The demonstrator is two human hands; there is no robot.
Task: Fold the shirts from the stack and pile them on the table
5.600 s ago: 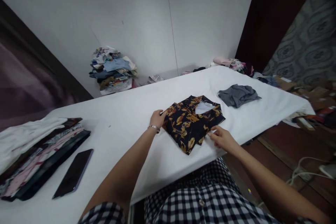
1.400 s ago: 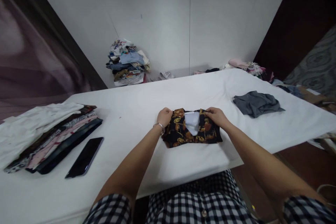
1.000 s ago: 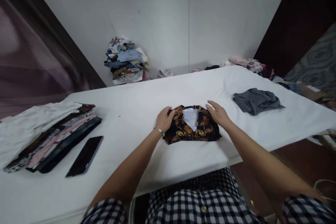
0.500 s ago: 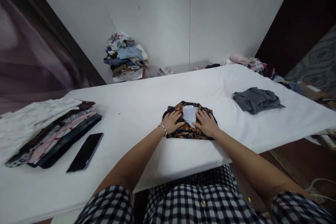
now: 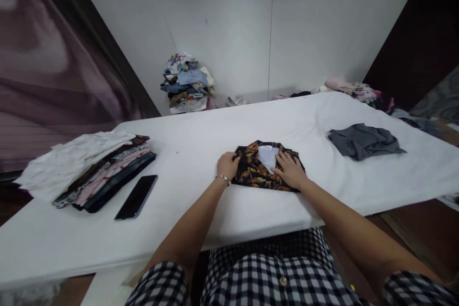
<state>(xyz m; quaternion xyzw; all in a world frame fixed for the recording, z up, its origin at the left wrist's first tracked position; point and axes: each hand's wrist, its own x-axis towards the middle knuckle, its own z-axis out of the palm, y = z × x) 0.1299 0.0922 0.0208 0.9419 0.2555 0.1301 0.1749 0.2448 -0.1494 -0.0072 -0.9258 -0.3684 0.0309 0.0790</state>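
A black shirt with an orange-brown leaf print [image 5: 251, 176] lies folded on the white-covered table, its collar and pale inner label area facing up. At the shirt's left edge is my left hand [image 5: 227, 166], a bracelet on its wrist. Its fingers are curled in and closed on the fabric edge, with the fingertips partly hidden. My right hand [image 5: 290, 169] rests flat on the right half of the shirt, fingers spread beside the collar opening.
A crumpled grey cloth [image 5: 364, 141] lies to the right on the table [image 5: 201, 143]. On the left are a stack of folded clothes [image 5: 96, 167] and a black phone [image 5: 136, 197]. Beyond the far edge, a clothes pile [image 5: 188, 83] leans by the wall.
My left hand has slid from beside the collar out to the shirt's left edge, its fingers now curled. My right hand stays on the shirt. The camera view has turned slightly left.
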